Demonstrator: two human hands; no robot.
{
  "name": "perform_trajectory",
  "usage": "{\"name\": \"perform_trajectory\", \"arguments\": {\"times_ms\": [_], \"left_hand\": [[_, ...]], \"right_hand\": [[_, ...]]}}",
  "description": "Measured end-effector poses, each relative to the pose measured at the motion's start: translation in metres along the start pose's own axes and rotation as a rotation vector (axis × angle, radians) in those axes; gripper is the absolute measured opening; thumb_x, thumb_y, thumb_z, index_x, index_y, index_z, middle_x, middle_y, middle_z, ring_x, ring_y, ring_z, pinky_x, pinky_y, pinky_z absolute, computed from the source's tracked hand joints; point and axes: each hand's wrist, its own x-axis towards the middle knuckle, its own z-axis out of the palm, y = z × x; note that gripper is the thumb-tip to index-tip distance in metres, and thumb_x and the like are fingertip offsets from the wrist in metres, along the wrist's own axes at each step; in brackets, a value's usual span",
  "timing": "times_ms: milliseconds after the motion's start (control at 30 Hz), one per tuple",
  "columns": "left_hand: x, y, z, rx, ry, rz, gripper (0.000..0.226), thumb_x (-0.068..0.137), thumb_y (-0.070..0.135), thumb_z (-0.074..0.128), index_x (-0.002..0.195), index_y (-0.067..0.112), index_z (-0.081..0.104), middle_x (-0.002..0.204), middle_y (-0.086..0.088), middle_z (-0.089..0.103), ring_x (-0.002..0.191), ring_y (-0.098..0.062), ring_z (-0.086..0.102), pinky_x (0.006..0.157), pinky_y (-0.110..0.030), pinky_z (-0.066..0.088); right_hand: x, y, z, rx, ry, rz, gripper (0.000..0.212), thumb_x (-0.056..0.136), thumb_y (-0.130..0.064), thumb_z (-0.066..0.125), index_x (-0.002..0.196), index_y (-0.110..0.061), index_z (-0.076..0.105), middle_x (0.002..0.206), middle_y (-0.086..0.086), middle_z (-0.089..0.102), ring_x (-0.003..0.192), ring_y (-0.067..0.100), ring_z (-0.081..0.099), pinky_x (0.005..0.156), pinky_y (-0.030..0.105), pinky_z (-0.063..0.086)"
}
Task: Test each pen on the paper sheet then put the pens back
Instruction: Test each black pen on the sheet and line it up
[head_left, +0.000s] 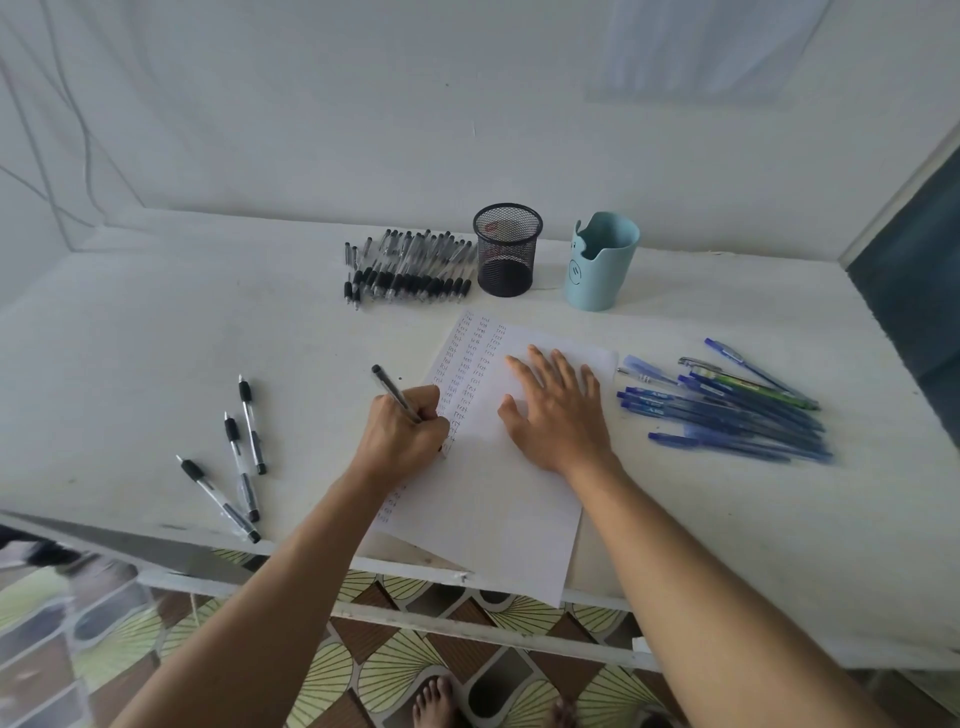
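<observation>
Three columns (470, 358) mark the white paper sheet (498, 493); your left hand (402, 434) pinches a slim black pen (392, 389), right hand (558, 415) spread flat on it; seemingly none returned yet.

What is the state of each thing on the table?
Left hand: grips pen over paper sheet.
Right hand: flat on paper sheet.
Paper sheet: partly written, overhangs table edge.
Mesh cup: upright, no pens.
Blue cup: upright.
Black pen pile: lying beside mesh cup.
Blue pens: lying right of sheet.
</observation>
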Motion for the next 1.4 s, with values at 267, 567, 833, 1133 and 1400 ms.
{"name": "perform_trajectory", "arguments": {"times_ms": [267,567,833,1133,1400], "left_hand": [[0.007,0.000,-0.012,-0.398,0.177,-0.205,0.041,0.075,-0.018,0.052,0.057,0.016,0.036,0.047,0.004,0.034,0.041,-0.014,0.033,0.038,-0.022,0.025],[0.031,-0.006,-0.044,-0.493,0.065,-0.193,0.037,0.106,0.039,0.039,0.109,0.009,0.060,0.046,-0.001,0.043,0.034,-0.012,0.029,0.038,-0.022,0.022],[0.052,0.003,-0.045,-0.212,0.033,-0.205,0.033,0.105,0.032,0.046,0.126,0.008,0.055,0.048,-0.003,0.052,0.034,-0.009,0.038,0.035,-0.021,0.030],[0.104,0.014,-0.045,0.161,0.136,-0.232,0.044,0.104,0.019,0.031,0.144,0.017,0.050,0.137,-0.011,0.057,0.126,-0.029,0.050,0.104,-0.037,0.038],[0.164,0.018,-0.049,0.327,0.369,-0.244,0.054,0.082,-0.015,0.039,0.133,-0.008,0.054,0.134,-0.029,0.050,0.126,-0.040,0.046,0.105,-0.036,0.037]], "right_hand": [[0.001,0.001,0.000,-0.022,-0.008,-0.005,0.071,0.089,-0.053,0.018,0.156,-0.033,0.024,0.167,-0.003,0.014,0.154,0.022,0.009,0.122,0.050,0.002],[0.001,0.000,-0.001,-0.023,-0.022,-0.005,0.071,0.089,-0.053,0.016,0.157,-0.033,0.023,0.167,-0.004,0.013,0.154,0.021,0.008,0.123,0.050,0.002],[0.000,-0.001,-0.002,-0.022,-0.029,0.000,0.073,0.088,-0.054,0.013,0.157,-0.033,0.021,0.167,-0.005,0.011,0.154,0.020,0.006,0.123,0.049,0.000],[0.001,-0.001,-0.002,-0.037,-0.026,-0.008,0.086,0.078,-0.059,-0.003,0.157,-0.035,0.018,0.168,-0.005,0.009,0.154,0.021,0.004,0.123,0.050,0.002],[0.001,0.000,-0.001,-0.010,-0.005,-0.008,0.083,0.080,-0.059,0.000,0.158,-0.036,0.019,0.167,-0.007,0.010,0.154,0.019,0.004,0.123,0.048,0.000]]}}
